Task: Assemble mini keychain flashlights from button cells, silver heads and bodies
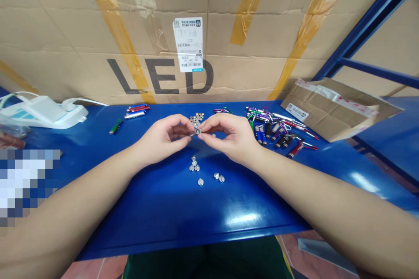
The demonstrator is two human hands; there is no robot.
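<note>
Both hands meet above the middle of a blue table (163,209). My left hand (163,139) and my right hand (229,137) each pinch one small silver metal part (197,131) between fingertips, the fingers curled and touching it from either side. Just below the hands lie several loose silver caps (200,174) on the table. Behind the hands sits a small heap of button-like silver discs (196,118).
A pile of small keychain flashlights (278,128) in mixed colours lies at right, beside an open cardboard box (334,107). Three more flashlights (136,111) and a green one (115,126) lie at left, near a white device (46,113). A big cardboard sheet marked LED stands behind.
</note>
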